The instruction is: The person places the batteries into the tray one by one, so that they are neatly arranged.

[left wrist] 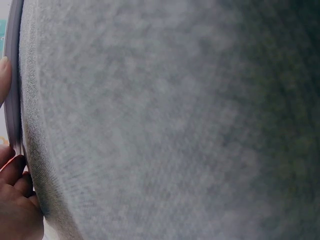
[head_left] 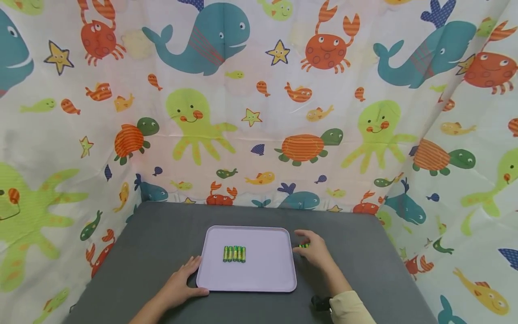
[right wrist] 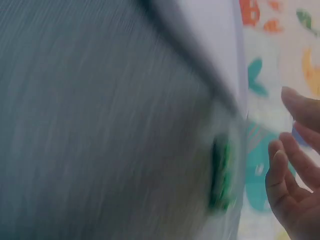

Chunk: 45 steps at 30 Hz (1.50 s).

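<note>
Grey table (head_left: pixel 162 243): head view alone shows 5 batteries (head_left: pixel 234 254); right hand (right wrist: pixel 295 170) loosely spread.

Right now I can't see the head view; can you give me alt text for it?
A lilac tray on a grey table holds five green batteries side by side. The left hand rests at the tray's left edge; the right hand reaches over another green battery on the table beside the tray.

left arm (head_left: pixel 159 303): bare, no sleeve | right arm (head_left: pixel 348 308): cream sleeve, dark wrist-worn device
</note>
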Each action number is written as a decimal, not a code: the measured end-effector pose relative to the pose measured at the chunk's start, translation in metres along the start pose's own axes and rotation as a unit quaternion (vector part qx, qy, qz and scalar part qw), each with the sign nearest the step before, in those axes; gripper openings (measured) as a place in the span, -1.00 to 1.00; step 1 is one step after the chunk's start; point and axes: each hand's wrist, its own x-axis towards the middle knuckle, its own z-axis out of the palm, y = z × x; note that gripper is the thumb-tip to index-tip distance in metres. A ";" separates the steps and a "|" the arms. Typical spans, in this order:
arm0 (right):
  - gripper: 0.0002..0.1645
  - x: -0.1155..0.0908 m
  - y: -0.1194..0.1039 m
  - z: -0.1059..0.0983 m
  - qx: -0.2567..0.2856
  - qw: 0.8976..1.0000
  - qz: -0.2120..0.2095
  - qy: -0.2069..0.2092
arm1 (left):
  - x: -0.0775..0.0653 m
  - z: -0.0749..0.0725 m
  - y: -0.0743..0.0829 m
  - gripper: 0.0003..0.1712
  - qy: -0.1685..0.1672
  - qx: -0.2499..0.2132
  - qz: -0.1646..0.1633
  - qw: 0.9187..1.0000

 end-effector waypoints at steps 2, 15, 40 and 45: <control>-0.32 -0.003 0.014 -0.012 -0.021 1.000 0.012 0.005 | 0.000 0.000 0.001 0.29 -0.003 -0.002 -0.004 1.000; -0.18 -0.007 0.060 -0.037 -0.072 0.997 0.009 -0.021 | 0.001 -0.002 0.002 0.30 -0.010 -0.004 -0.018 1.000; -0.31 -0.004 0.035 -0.034 0.013 1.000 0.011 -0.003 | 0.002 -0.003 0.001 0.31 -0.010 0.000 -0.018 1.000; -0.30 -0.003 0.009 -0.022 0.011 1.000 -0.023 -0.012 | 0.000 -0.002 0.002 0.31 -0.012 0.001 -0.022 1.000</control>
